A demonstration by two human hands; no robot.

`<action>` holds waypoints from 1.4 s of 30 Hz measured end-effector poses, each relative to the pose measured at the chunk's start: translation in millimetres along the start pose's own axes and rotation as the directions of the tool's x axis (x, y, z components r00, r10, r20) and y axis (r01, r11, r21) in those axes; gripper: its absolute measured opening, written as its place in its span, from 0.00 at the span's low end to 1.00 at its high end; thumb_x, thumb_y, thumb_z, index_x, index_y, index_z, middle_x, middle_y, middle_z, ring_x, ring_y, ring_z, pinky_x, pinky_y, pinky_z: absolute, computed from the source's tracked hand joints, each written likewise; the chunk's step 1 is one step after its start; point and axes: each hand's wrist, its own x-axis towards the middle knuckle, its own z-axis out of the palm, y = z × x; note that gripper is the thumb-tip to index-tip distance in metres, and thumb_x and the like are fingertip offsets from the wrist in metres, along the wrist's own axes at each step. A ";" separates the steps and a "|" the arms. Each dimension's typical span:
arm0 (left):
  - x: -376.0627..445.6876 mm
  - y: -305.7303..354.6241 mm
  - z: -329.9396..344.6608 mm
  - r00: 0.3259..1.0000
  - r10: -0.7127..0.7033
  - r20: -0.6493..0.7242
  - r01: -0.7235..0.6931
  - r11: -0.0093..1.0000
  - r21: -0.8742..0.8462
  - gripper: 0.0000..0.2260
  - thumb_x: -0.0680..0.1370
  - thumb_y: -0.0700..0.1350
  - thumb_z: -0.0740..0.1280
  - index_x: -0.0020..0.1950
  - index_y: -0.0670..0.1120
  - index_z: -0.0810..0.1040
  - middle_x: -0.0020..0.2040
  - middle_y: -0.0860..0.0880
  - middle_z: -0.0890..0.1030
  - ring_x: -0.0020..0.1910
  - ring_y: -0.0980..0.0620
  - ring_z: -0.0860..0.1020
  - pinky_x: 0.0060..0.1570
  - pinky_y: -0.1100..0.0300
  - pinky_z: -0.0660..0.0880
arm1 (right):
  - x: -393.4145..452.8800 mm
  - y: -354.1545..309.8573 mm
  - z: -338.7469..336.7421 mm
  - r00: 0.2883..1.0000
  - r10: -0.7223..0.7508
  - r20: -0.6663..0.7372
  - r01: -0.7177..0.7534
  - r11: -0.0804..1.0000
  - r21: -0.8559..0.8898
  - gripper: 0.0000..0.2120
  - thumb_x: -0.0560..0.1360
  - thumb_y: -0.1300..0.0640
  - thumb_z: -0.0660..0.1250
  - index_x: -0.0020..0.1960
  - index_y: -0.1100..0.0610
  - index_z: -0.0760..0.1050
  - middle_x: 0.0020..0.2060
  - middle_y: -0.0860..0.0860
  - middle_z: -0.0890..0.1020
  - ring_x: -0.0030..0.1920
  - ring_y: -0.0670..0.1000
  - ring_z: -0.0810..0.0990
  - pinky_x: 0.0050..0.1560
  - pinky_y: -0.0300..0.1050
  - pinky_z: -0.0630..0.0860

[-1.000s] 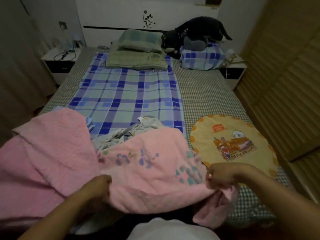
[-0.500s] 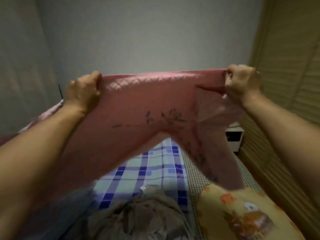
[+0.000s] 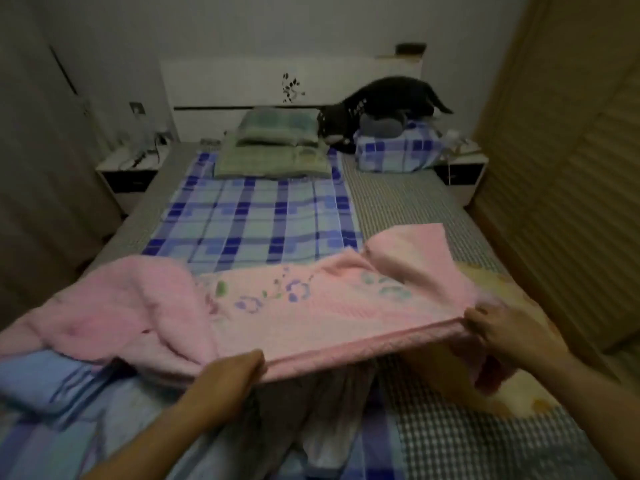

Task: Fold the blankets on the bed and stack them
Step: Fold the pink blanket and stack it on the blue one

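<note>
Bed [image 3: 398, 206] back under lowered pink blanket [image 3: 311, 306] (formerly overhead), left hand [image 3: 228, 375] and right hand [image 3: 498, 327] grips clamped on its edge.

One head-worn wide-angle view looks forward and down along the bed [image 3: 398, 202] toward the headboard [image 3: 242, 84], hands close below.

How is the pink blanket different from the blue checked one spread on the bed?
The pink blanket is plain with small flowers; the blue checked blanket has squares. The pink one is rumpled and gripped by the left hand and right hand; the checked one lies flat, untouched. Both are on the bed.
</note>
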 end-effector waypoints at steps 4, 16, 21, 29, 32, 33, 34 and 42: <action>-29.6 36.8 106.1 0.956 -0.025 0.292 0.058 0.992 -0.108 0.07 0.80 0.54 0.58 0.50 0.52 0.67 0.51 0.51 0.80 0.50 0.51 0.78 0.47 0.56 0.70 | -56.6 -6.8 81.8 0.924 -0.050 0.379 0.038 0.998 0.041 0.11 0.76 0.45 0.62 0.56 0.46 0.74 0.51 0.47 0.74 0.51 0.51 0.78 0.47 0.47 0.74; -43.0 21.2 84.1 0.791 -0.612 0.017 0.609 0.789 0.086 0.16 0.80 0.42 0.63 0.66 0.40 0.76 0.50 0.34 0.82 0.49 0.36 0.82 0.52 0.41 0.76 | -62.4 139.7 80.2 0.849 0.444 0.287 -0.423 0.896 -0.136 0.06 0.71 0.53 0.70 0.46 0.55 0.78 0.42 0.54 0.82 0.41 0.57 0.83 0.39 0.45 0.77; -30.2 75.1 72.8 0.914 -0.400 0.072 0.403 0.914 -0.040 0.14 0.80 0.53 0.60 0.63 0.51 0.75 0.59 0.41 0.81 0.57 0.41 0.80 0.57 0.49 0.74 | 0.9 116.4 17.7 0.995 0.101 0.000 -0.099 0.979 -0.176 0.05 0.72 0.58 0.68 0.47 0.54 0.77 0.41 0.53 0.81 0.38 0.57 0.82 0.36 0.46 0.77; -50.5 71.5 81.6 0.991 -0.086 0.105 0.063 0.976 0.210 0.10 0.69 0.52 0.74 0.44 0.52 0.75 0.37 0.53 0.75 0.33 0.52 0.76 0.29 0.58 0.74 | 13.5 -82.6 60.1 0.892 -0.425 -0.155 0.450 0.865 0.223 0.18 0.78 0.41 0.54 0.51 0.48 0.79 0.44 0.47 0.79 0.34 0.56 0.82 0.27 0.48 0.76; -49.9 62.9 74.0 0.998 -0.051 0.025 0.046 0.981 0.189 0.10 0.69 0.52 0.74 0.42 0.52 0.75 0.37 0.53 0.75 0.33 0.52 0.75 0.28 0.58 0.72 | 12.8 -155.3 41.3 0.824 -0.503 -0.261 0.565 0.765 0.310 0.13 0.77 0.42 0.64 0.56 0.48 0.79 0.50 0.46 0.80 0.36 0.54 0.82 0.29 0.46 0.76; -48.2 61.6 69.9 0.999 -0.037 0.015 0.034 0.985 0.169 0.10 0.68 0.52 0.74 0.42 0.52 0.75 0.37 0.53 0.75 0.34 0.52 0.75 0.28 0.58 0.72 | 12.9 -182.9 33.1 0.808 -0.513 -0.289 0.588 0.735 0.338 0.14 0.75 0.42 0.67 0.57 0.47 0.78 0.52 0.46 0.81 0.38 0.53 0.83 0.31 0.46 0.77; -44.6 59.1 67.9 1.000 -0.019 -0.002 0.019 0.991 0.132 0.09 0.70 0.52 0.72 0.43 0.52 0.75 0.38 0.53 0.76 0.36 0.51 0.76 0.30 0.57 0.72 | 12.1 -211.1 24.4 0.796 -0.520 -0.309 0.604 0.706 0.369 0.17 0.74 0.41 0.68 0.59 0.47 0.78 0.54 0.45 0.81 0.41 0.53 0.83 0.34 0.46 0.78; -17.5 -2.0 51.4 0.977 -0.063 -0.202 -0.037 0.890 -0.455 0.06 0.79 0.53 0.62 0.53 0.54 0.74 0.46 0.53 0.81 0.45 0.52 0.78 0.45 0.57 0.72 | 25.1 -333.3 14.4 0.955 -0.270 -0.124 0.277 0.659 0.699 0.16 0.75 0.45 0.58 0.56 0.45 0.80 0.45 0.48 0.86 0.44 0.55 0.83 0.43 0.49 0.78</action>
